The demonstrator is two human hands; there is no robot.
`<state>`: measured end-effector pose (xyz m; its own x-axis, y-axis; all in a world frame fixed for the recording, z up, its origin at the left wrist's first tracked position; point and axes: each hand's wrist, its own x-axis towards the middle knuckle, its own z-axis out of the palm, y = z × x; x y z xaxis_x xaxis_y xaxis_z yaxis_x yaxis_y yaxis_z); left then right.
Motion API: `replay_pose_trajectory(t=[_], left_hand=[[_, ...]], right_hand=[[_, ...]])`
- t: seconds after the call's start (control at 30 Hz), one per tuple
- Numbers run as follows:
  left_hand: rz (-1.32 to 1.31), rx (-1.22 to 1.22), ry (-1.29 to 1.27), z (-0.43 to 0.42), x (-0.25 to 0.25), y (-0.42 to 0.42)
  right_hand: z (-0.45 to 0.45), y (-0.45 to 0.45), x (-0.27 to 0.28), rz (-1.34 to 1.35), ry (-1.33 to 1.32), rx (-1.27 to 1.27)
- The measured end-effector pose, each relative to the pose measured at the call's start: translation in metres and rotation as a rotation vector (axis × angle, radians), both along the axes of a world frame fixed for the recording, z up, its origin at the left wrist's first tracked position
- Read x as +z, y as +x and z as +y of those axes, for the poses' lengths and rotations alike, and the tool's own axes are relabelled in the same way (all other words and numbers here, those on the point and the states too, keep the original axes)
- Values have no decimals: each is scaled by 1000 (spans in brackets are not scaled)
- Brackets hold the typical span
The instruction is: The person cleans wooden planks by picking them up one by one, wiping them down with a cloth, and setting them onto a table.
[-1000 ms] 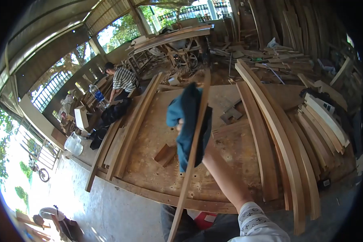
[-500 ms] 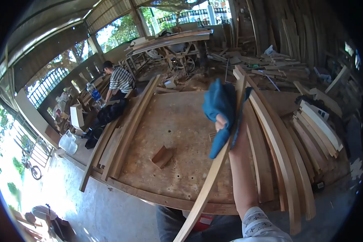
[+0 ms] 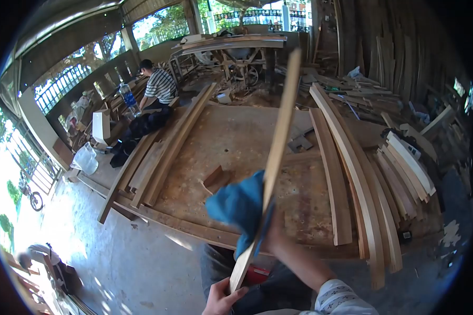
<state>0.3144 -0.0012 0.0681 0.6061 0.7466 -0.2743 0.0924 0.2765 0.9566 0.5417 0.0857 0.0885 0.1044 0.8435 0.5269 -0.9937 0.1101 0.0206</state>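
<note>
A long wooden strip (image 3: 281, 134) rises tilted in front of me, its far end up over the workbench. At its lower end my left hand (image 3: 219, 299) is closed round the wood. My right hand (image 3: 274, 235) presses a blue cloth (image 3: 239, 205) round the strip, low down near my lap. The strip and the cloth partly hide its fingers. On the bench behind the cloth lies a small brown angled piece (image 3: 213, 178).
The workbench (image 3: 194, 152) carries long wooden strips on the left (image 3: 176, 149) and right (image 3: 352, 173), with short curved pieces (image 3: 404, 168) farther right. A person in a striped shirt (image 3: 162, 85) sits beyond the left side. Another person (image 3: 44, 257) bends at lower left.
My right hand and the blue cloth have moved down the strip towards me. The strip's far end stands higher. My left hand has come into view at the lower end.
</note>
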Motion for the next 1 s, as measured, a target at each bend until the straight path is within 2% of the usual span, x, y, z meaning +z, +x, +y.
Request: replay_pose_trajectory(t=[0.03, 0.07, 0.1, 0.13, 0.17, 0.2, 0.27, 0.3, 0.33, 0.4, 0.43, 0.5, 0.6, 0.67, 0.7, 0.77, 0.8, 0.87, 0.93, 1.0], left_hand=[[51, -62, -27, 1, -11, -18], [101, -124, -49, 6, -24, -41], [218, -188, -17, 12, -49, -73], [20, -56, 123, 10, -116, -111], [111, -155, 328, 24, -117, -142], [226, -122, 262, 23, -112, -156], [309, -92, 273, 21, -91, -165], [307, -95, 307, 23, -86, -165], [286, -48, 238, 23, -85, -161], [284, -48, 258, 28, -75, -145], [483, -241, 340, 42, -95, -160], [467, -173, 372, 45, -79, -116], [449, -154, 464, 46, -29, -53], [384, -140, 477, 44, -10, -23], [360, -160, 448, 45, -6, -12], [367, -237, 746, 55, -6, 3], [469, -375, 982, 64, -1, 10], [252, -228, 1167, 78, 23, 16], [50, -65, 1139, 97, 64, 16], [-81, 5, 980, 107, 110, 23]], right_hand=[[2, 24, -19, -15, -284, -145], [-27, 21, 74, 40, -843, -371], [-22, 50, 60, 35, -838, -371], [-17, 99, 26, -96, -335, -291], [-17, 140, 5, -218, 166, -197], [-21, 166, 4, -411, 135, -601], [-31, 176, 11, -373, 211, -636], [-30, 171, 7, -333, 209, -631], [-31, 160, 0, -292, 203, -623], [-34, 141, 6, -336, 235, -537], [-30, 109, -3, -329, 194, -526], [-18, 42, -16, -321, 102, -484], [-16, -50, -42, -322, -19, -382], [-24, -78, -51, -321, -103, -322], [-22, -74, -48, -323, -144, -301], [-27, -53, -42, -333, -234, -272], [-22, -36, -32, -337, -280, -260], [-30, -6, -27, -350, -359, -243], [-34, 19, -19, -366, -442, -226], [-32, 20, -11, -362, -533, -216]])
